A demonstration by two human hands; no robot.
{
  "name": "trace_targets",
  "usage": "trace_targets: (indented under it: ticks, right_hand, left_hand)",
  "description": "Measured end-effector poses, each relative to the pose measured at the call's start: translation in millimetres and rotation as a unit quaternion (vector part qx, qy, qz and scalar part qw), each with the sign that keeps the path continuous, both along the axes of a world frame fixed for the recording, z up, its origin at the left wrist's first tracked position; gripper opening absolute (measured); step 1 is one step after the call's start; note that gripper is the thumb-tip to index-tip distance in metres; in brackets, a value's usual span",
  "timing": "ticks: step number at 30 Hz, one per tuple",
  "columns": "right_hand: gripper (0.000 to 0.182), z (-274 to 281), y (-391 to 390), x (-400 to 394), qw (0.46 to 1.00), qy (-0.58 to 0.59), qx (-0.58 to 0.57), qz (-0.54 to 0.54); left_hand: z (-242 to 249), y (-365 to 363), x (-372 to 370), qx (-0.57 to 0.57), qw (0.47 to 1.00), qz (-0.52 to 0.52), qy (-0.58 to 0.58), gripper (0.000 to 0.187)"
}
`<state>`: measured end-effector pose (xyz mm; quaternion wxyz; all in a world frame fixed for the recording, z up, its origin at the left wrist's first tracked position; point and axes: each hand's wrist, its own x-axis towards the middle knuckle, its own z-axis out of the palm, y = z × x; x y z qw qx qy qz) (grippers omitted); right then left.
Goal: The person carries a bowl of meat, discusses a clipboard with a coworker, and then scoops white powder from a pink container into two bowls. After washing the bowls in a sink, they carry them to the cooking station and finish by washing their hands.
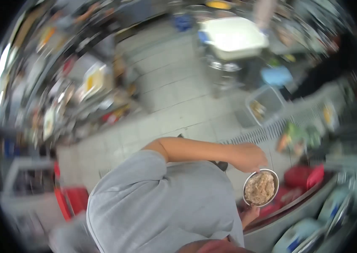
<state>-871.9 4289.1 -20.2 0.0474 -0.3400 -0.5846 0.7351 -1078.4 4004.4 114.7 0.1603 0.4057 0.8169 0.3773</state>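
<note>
A round metal bowl (278, 185) holds a pale brown, lumpy food mixture (259, 188). My left hand (250, 157), at the end of the bare arm reaching across, is closed on the bowl's far rim. On the opposite side, my right hand (251, 215) grips the near rim, partly hidden by my grey shirt (178, 206). The bowl is held in front of my body, above red bags or packages (298, 177).
A clear plastic tub (267, 105) with some food in it sits near the floor drain grate (258, 135). A person's dark sleeve (322, 76) reaches toward it. A large white container (234, 38) stands farther back. Cluttered shelving (77, 80) lines the left; a red bin (72, 201) is behind me.
</note>
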Motion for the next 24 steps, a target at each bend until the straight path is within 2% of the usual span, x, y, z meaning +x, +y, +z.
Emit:
trace_targets:
  ticks: [2, 3, 6, 8, 10, 11, 13, 17, 20, 24]
  right_hand:
    - [0.037, -21.4, 27.0, -71.2, 0.991, -0.006, -0.011, 0.130]
    - [0.034, -17.9, 24.3, -108.4, 0.981, 0.040, -0.016, 0.192]
    - [0.032, 1.2, -6.9, -184.5, 0.945, 0.021, 0.001, 0.327]
    - [0.032, 11.4, -36.9, -219.8, 0.919, 0.039, 0.002, 0.393]
    - [0.033, 10.6, -72.4, -246.5, 0.892, 0.045, -0.013, 0.450]
    - [0.030, 30.3, -117.5, -242.9, 0.884, 0.075, -0.041, 0.460]
    - [0.029, 32.6, -176.8, -238.2, 0.861, 0.073, -0.061, 0.500]
    - [0.020, 50.4, -319.6, -190.5, 0.824, 0.083, -0.091, 0.552]
    - [0.012, 52.8, -426.9, -149.2, 0.789, 0.076, -0.122, 0.597]
    - [0.009, 73.6, -574.4, -87.9, 0.750, 0.080, -0.150, 0.639]
  left_hand:
    - [1.6, -24.6, 11.0, -0.044, 0.993, 0.106, -0.014, 0.033]
    - [-0.8, -43.3, 21.3, -0.050, 0.986, 0.160, -0.023, 0.034]
    - [-34.0, -118.3, 93.9, -0.037, 0.940, 0.339, -0.029, 0.034]
    - [-53.1, -158.0, 156.8, -0.100, 0.870, 0.481, -0.043, 0.035]
    - [-66.8, -180.9, 228.1, -0.113, 0.800, 0.588, -0.040, 0.036]
    - [-72.4, -194.6, 263.4, -0.072, 0.761, 0.643, -0.045, 0.035]
    - [-83.3, -207.4, 337.1, -0.002, 0.681, 0.730, -0.054, 0.033]
    - [-125.3, -216.8, 457.7, 0.090, 0.544, 0.830, -0.086, 0.031]
    - [-130.2, -229.7, 514.1, 0.138, 0.468, 0.868, -0.098, 0.031]
    - [-95.7, -252.9, 579.6, 0.157, 0.416, 0.892, -0.081, 0.031]
